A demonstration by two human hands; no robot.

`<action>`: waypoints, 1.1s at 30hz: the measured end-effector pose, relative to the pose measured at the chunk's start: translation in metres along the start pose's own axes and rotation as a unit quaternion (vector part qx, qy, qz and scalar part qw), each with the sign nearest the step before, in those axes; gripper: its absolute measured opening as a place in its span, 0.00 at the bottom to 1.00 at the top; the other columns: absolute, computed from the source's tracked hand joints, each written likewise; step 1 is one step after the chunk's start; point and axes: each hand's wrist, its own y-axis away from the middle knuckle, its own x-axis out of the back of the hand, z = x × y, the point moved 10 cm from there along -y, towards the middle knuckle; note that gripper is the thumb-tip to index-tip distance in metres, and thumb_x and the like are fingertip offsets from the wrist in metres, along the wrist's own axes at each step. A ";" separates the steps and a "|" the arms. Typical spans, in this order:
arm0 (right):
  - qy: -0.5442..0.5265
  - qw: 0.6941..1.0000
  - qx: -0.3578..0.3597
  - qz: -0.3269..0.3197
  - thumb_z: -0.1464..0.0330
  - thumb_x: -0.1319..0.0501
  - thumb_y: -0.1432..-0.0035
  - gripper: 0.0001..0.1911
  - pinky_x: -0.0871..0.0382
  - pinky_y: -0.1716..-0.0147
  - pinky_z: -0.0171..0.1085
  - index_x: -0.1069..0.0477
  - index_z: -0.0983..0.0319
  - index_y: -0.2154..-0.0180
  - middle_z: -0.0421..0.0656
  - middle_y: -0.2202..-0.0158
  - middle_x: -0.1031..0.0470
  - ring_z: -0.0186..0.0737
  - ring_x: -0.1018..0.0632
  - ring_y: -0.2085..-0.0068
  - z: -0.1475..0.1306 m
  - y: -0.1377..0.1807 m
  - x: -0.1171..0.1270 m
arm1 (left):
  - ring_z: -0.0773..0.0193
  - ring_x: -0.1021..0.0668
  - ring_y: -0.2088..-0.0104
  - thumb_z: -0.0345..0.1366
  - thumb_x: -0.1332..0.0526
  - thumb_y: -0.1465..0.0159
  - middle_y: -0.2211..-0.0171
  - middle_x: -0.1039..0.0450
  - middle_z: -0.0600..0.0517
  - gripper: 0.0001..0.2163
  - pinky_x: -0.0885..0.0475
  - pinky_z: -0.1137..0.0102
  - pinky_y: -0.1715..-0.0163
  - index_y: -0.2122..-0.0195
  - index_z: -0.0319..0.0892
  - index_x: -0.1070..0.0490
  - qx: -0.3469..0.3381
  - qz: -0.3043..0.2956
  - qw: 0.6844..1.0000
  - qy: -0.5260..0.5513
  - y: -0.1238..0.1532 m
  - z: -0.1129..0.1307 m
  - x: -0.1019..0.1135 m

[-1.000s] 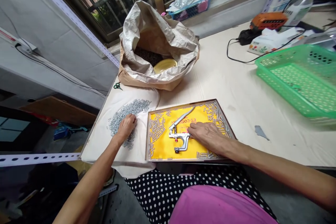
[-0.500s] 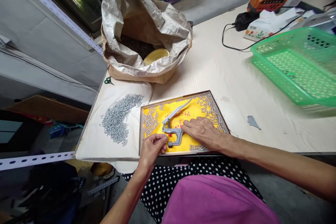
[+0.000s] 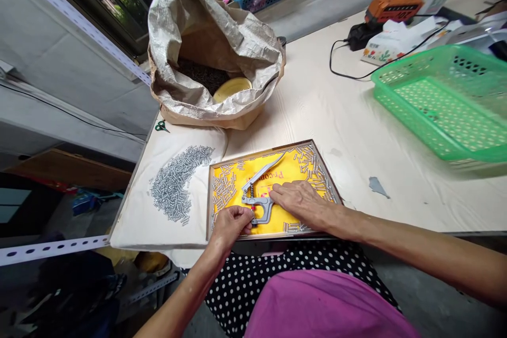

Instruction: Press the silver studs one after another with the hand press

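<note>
Grey snap-fastener pliers point(image 3: 264, 212) lie over a yellow-lined shallow tray point(image 3: 312, 143), one long handle raised toward the back. My right hand point(image 3: 301, 202) is closed at the pliers' right side, its fingers curled over where the other handle appears to be; that part is hidden. At the jaw's opening, beside a red piece, my left hand point(image 3: 232, 224) is closed, thumb and forefinger pinched together. Whatever small thing sits between those fingertips is too small to name. Small silvery metal pieces point(image 3: 225, 187) lie along the tray's edges.
A heap of small metal pieces point(image 3: 172, 190) lies on white cloth left of the tray. Behind stands an open woven sack point(image 3: 241, 111) with dark contents and a yellow bowl point(image 3: 233, 87). Green scissors point(image 3: 161, 126) lie near it. A green basket point(image 3: 420, 132) stands at right.
My left hand's fingertips have come slightly closer to the jaw of the pliers. My right hand keeps its place on the pliers. The whole view has shifted a little.
</note>
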 end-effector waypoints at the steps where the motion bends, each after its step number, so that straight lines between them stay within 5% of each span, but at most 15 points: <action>1: -0.006 1.000 -0.002 0.005 0.75 0.50 0.33 0.10 0.42 0.65 0.40 0.34 0.60 0.54 0.45 0.57 0.26 0.42 0.29 0.62 0.002 0.001 -0.001 | 0.71 0.29 0.83 0.41 0.26 0.51 0.82 0.28 0.55 0.14 0.31 0.75 0.78 0.74 0.37 0.26 0.003 -0.005 1.000 -0.010 -0.001 0.000 0.000; 9: 0.007 1.000 0.008 0.009 0.76 0.50 0.34 0.10 0.47 0.68 0.39 0.35 0.60 0.56 0.45 0.59 0.28 0.41 0.31 0.64 0.006 0.000 -0.005 | 0.67 0.27 0.81 0.38 0.33 0.46 0.83 0.28 0.54 0.07 0.35 0.74 0.79 0.76 0.40 0.26 -0.099 0.018 0.979 -0.178 -0.011 0.020 0.005; 17: -0.003 1.000 -0.015 0.007 0.76 0.51 0.34 0.10 0.47 0.68 0.40 0.34 0.60 0.59 0.45 0.62 0.28 0.41 0.32 0.64 0.002 -0.001 0.006 | 0.71 0.33 0.86 0.44 0.30 0.48 0.88 0.35 0.57 0.16 0.38 0.75 0.83 0.82 0.42 0.33 0.023 -0.093 0.985 -0.141 -0.012 0.007 -0.004; 25: -0.002 1.000 -0.025 -0.007 0.77 0.50 0.34 0.11 0.43 0.66 0.41 0.33 0.59 0.57 0.45 0.59 0.27 0.42 0.30 0.62 0.002 -0.001 0.004 | 0.72 0.35 0.86 0.44 0.28 0.50 0.88 0.35 0.58 0.15 0.37 0.75 0.83 0.80 0.40 0.30 0.029 -0.079 0.989 -0.120 -0.009 0.004 -0.007; 28: 0.006 1.000 -0.023 -0.003 0.68 0.44 0.33 0.06 0.38 0.62 0.42 0.32 0.60 0.55 0.47 0.55 0.26 0.45 0.28 0.59 0.006 -0.003 0.011 | 0.71 0.34 0.85 0.43 0.28 0.50 0.87 0.35 0.58 0.14 0.34 0.74 0.81 0.79 0.40 0.29 0.030 -0.065 0.991 -0.112 -0.008 0.002 -0.006; 33: 0.073 0.997 -0.019 0.035 0.47 0.29 0.52 0.47 0.38 0.47 0.58 0.40 0.65 0.38 0.60 0.36 0.39 0.65 0.36 0.40 0.030 -0.018 0.035 | 0.71 0.35 0.86 0.41 0.30 0.48 0.88 0.36 0.58 0.12 0.37 0.75 0.82 0.79 0.40 0.28 0.024 -0.056 0.990 -0.124 -0.006 0.005 -0.006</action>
